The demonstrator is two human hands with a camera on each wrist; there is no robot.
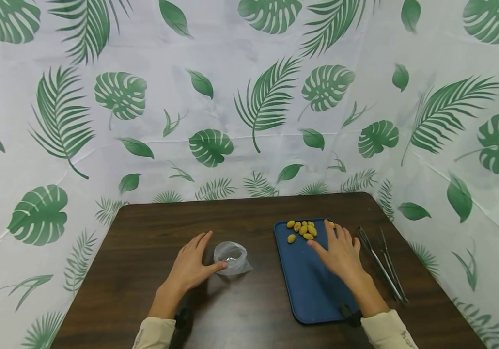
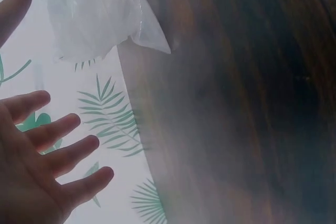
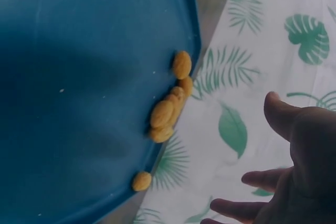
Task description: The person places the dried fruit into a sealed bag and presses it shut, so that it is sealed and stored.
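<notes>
My left hand (image 1: 190, 265) hovers with fingers spread at the left side of a small clear plastic bag (image 1: 239, 267). That bag stands with its mouth open on the table, and the thumb overlaps its rim in the head view. My right hand (image 1: 342, 254), fingers apart and holding nothing, is over the right part of a blue tray (image 1: 315, 291). Several small yellow oval fruits (image 1: 304, 230) lie at the tray's far end, left of that hand; one (image 1: 332, 224) shows beside its fingertips. In the right wrist view, the fruits (image 3: 161, 114) cluster along the tray's edge.
Metal tongs (image 1: 400, 295) lie right of the tray, their arms spread apart. Everything sits on a dark wood-grain table (image 1: 158, 228). White cloth (image 1: 162, 106) with green leaf prints hangs behind and to the sides.
</notes>
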